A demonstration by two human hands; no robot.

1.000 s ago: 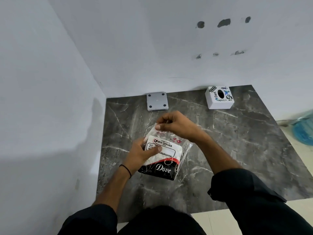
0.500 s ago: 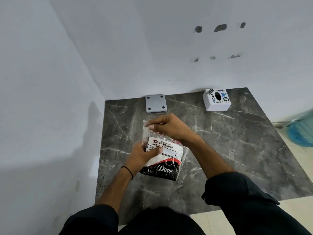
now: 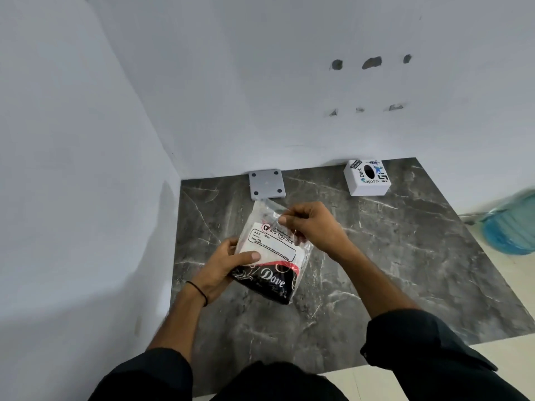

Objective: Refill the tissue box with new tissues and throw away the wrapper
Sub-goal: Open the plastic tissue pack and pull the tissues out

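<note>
A pack of tissues [image 3: 272,256] in a clear plastic wrapper, with a white label and a black "Dove" band, is held above the dark marble slab [image 3: 376,270]. My left hand [image 3: 223,264] grips the pack's left side, thumb across the label. My right hand [image 3: 309,224] pinches the wrapper's clear top edge. The white tissue box [image 3: 367,178], with stickers and an oval hole on top, stands at the slab's back right by the wall. A grey square plate [image 3: 267,184] with corner pads lies at the back, just beyond the pack.
White walls close off the left side and the back. A blue water jug [image 3: 512,227] sits on the light floor at the right edge. My dark trousers fill the bottom of the view.
The wrapper's clear top has been pulled up and stretched taller by my right hand. My left hand keeps the same grip on the pack.
</note>
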